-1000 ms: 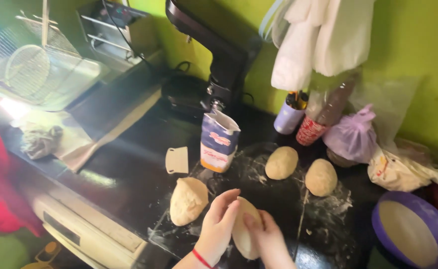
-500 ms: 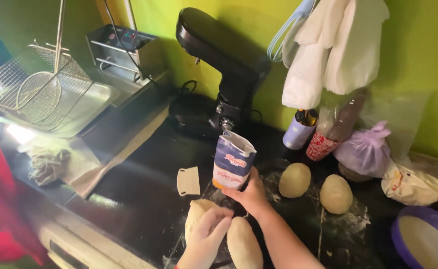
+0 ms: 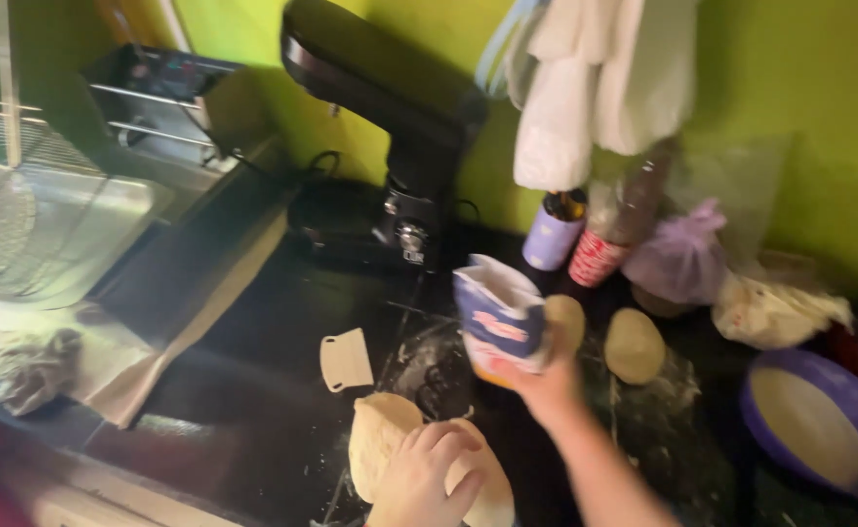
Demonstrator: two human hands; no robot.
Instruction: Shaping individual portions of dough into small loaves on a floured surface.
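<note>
blue-and-white paper flour bag point(image 3: 500, 317): open top, tilted, we hold it lifted off the table | pale oval dough loaf point(image 3: 482, 478): lying on floured black table, under our palm

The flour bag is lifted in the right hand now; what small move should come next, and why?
Probably tip the flour bag, which the right hand grips from below above the dark counter, to dust the counter beside the dough. The bag's top is open, and the left hand rests on two dough pieces with only thin flour around them.
</note>
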